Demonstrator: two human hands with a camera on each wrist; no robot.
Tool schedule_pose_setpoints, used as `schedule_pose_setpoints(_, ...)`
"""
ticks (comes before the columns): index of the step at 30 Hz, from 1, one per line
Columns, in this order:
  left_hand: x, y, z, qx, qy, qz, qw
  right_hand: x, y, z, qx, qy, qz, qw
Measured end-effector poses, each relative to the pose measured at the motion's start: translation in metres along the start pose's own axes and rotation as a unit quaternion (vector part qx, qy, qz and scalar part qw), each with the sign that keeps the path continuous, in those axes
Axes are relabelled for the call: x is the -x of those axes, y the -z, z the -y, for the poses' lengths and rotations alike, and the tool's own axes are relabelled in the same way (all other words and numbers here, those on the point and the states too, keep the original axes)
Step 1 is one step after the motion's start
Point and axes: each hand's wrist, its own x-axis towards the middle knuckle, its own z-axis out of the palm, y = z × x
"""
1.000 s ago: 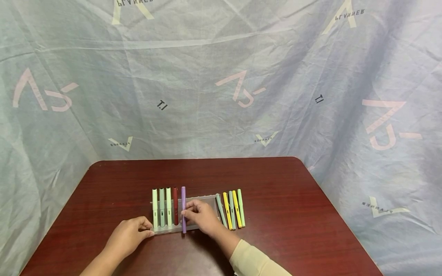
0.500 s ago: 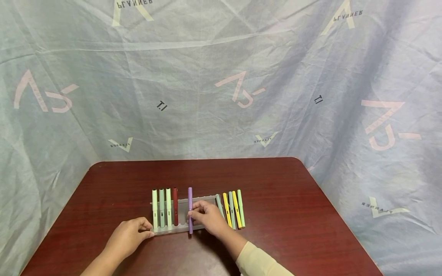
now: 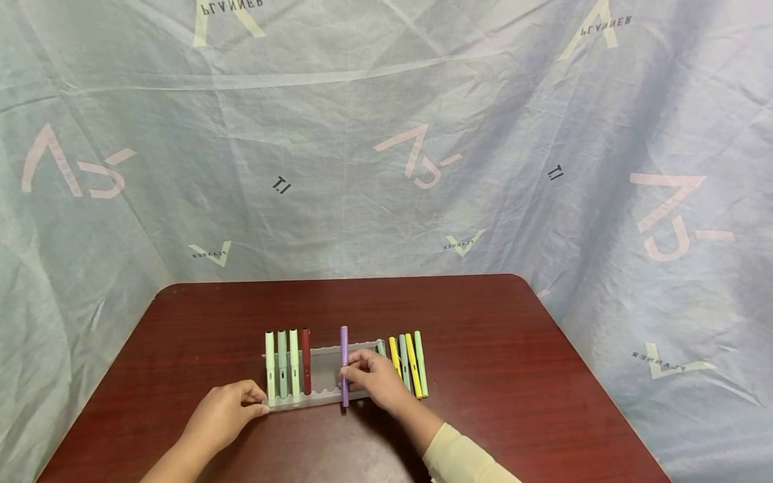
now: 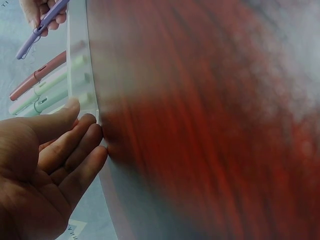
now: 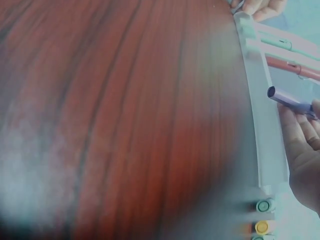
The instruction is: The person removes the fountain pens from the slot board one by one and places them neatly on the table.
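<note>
A clear grey pen rack (image 3: 323, 400) lies on the dark red table (image 3: 483, 376). Three pale green pens (image 3: 282, 365) and a dark red pen (image 3: 306, 361) lie in its left slots. My right hand (image 3: 376, 377) pinches a purple pen (image 3: 343, 355) over the rack's right half; the wrist view shows the purple pen's end (image 5: 280, 95) just above the rack's edge (image 5: 262, 125). My left hand (image 3: 232, 409) rests with straight fingers (image 4: 75, 150) against the rack's near left corner (image 4: 95, 107). The green and red pens (image 4: 45, 85) appear beside it.
Yellow and green pens (image 3: 410, 362) lie side by side on the table right of the rack; their caps (image 5: 263, 206) show in the right wrist view. A pale printed cloth (image 3: 386, 134) hangs behind and around the table.
My right hand has carried the purple pen rightward along the rack, from beside the dark red pen to about two slots further right. The left hand has stayed at the rack's corner.
</note>
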Motion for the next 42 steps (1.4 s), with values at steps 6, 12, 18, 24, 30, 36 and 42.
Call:
schedule_pose_setpoints(6,0.000,0.000,0.001,0.000,0.000,0.002,1.0000,0.002,0.008,0.001,-0.013,0.001,-0.007,1.000)
schedule_pose_setpoints(12,0.000,0.000,0.001,0.000,0.000,0.001,1.0000,0.005,0.014,0.000,-0.025,0.007,-0.006,1.000)
schedule_pose_setpoints(18,0.001,-0.001,0.001,0.002,-0.002,-0.004,1.0000,0.007,0.023,-0.001,-0.020,0.010,-0.010,1.000)
schedule_pose_setpoints(24,0.000,0.000,0.001,0.003,-0.002,-0.003,1.0000,0.009,0.033,-0.005,-0.014,0.012,-0.014,1.000)
schedule_pose_setpoints(30,0.000,-0.001,0.002,0.004,-0.002,-0.003,1.0000,0.012,0.041,-0.006,-0.004,0.009,-0.023,1.000)
schedule_pose_setpoints(36,0.000,0.000,0.001,0.004,0.000,-0.002,1.0000,0.016,0.047,-0.003,0.005,0.008,-0.030,0.999)
schedule_pose_setpoints(42,0.000,-0.001,0.002,0.007,0.000,-0.001,1.0000,0.018,0.053,-0.004,0.002,0.007,-0.029,1.000)
